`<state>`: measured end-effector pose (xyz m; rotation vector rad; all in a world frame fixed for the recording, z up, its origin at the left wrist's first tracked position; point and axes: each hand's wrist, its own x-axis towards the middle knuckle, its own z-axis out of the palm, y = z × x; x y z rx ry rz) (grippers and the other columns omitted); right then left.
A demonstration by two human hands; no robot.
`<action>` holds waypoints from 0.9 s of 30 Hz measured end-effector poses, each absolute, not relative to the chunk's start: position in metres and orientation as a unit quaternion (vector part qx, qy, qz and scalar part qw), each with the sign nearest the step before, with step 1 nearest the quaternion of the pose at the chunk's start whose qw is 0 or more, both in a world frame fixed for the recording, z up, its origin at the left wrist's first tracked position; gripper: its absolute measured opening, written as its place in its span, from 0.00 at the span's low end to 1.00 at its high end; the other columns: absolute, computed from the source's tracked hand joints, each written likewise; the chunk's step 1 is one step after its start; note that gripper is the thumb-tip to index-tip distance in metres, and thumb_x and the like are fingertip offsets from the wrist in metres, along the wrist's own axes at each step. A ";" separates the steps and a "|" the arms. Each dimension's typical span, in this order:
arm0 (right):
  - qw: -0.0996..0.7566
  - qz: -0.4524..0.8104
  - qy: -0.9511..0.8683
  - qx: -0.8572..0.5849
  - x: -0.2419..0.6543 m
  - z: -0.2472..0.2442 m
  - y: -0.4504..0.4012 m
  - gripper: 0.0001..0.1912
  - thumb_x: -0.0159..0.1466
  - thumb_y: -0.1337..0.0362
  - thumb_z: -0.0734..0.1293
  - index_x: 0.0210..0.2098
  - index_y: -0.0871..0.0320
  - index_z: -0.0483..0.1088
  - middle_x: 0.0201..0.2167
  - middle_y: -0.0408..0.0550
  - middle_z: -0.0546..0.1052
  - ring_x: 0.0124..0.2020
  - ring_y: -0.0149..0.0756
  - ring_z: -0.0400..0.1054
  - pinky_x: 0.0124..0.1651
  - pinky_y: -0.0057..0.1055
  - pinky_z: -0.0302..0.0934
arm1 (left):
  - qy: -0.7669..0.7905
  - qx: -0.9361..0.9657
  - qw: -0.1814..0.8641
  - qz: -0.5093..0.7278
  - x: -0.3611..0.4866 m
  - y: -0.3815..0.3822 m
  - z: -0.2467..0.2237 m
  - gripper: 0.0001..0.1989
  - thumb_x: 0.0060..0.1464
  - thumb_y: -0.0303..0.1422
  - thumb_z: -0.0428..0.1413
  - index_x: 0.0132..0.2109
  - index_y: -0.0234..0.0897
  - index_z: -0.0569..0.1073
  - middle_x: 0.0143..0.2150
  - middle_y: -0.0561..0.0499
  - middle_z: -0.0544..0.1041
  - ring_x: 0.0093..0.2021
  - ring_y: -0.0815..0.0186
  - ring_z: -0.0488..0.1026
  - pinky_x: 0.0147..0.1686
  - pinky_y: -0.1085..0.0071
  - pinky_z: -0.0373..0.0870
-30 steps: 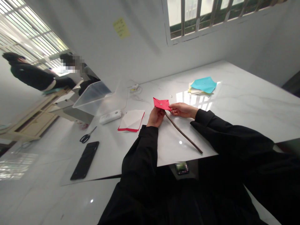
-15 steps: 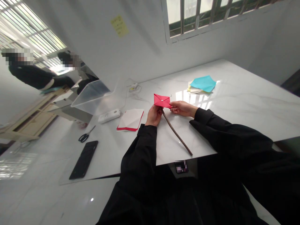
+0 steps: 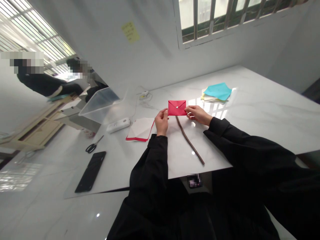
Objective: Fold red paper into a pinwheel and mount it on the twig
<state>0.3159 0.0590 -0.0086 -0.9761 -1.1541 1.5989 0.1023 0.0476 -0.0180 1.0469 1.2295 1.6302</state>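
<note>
A small red envelope point(image 3: 177, 110) with a pale round dot at its flap tip is held up level over the white table. My left hand point(image 3: 162, 122) pinches its left edge. At its right edge, the thumb and fingers of my right hand point(image 3: 198, 114) grip the corner. Below the envelope a thin brown stick point(image 3: 189, 141) lies slanting on the table, its upper end hidden behind the paper. Left of my left hand sits a stack of white and red paper sheets point(image 3: 140, 129).
Blue and yellow papers point(image 3: 217, 91) lie at the back right. To the left are a white power strip point(image 3: 118, 125), a clear plastic bin point(image 3: 100, 105), scissors point(image 3: 91, 147) and a black phone-like slab point(image 3: 90, 171). Two people sit at the far left.
The red envelope has shifted slightly right and is now squarer to view. My left hand has moved from beneath it to its left edge, and my right hand remains on the right corner.
</note>
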 end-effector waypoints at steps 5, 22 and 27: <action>0.433 0.589 -0.558 -0.393 0.310 -0.006 0.053 0.12 0.62 0.58 0.74 0.30 0.57 0.71 0.21 0.39 0.69 0.23 0.27 0.62 0.26 0.24 0.56 | 0.407 0.399 0.524 0.633 0.112 0.037 -0.011 0.24 0.47 0.47 0.73 0.45 0.35 0.82 0.42 0.46 0.85 0.41 0.64 0.80 0.45 0.70 0.76; 0.456 0.494 -0.628 -0.390 0.310 -0.018 0.059 0.10 0.64 0.57 0.72 0.33 0.56 0.74 0.26 0.43 0.76 0.26 0.31 0.66 0.30 0.28 0.61 | 0.422 0.373 0.558 0.609 0.112 0.033 -0.013 0.24 0.39 0.36 0.76 0.44 0.34 0.82 0.43 0.46 0.85 0.41 0.63 0.82 0.45 0.68 0.78; 0.465 0.430 -0.646 -0.426 0.312 -0.015 0.056 0.10 0.62 0.59 0.73 0.41 0.55 0.73 0.26 0.41 0.75 0.28 0.34 0.67 0.33 0.30 0.61 | 0.421 0.375 0.555 0.612 0.112 0.034 -0.015 0.24 0.39 0.35 0.76 0.44 0.34 0.82 0.42 0.45 0.85 0.42 0.61 0.82 0.48 0.66 0.78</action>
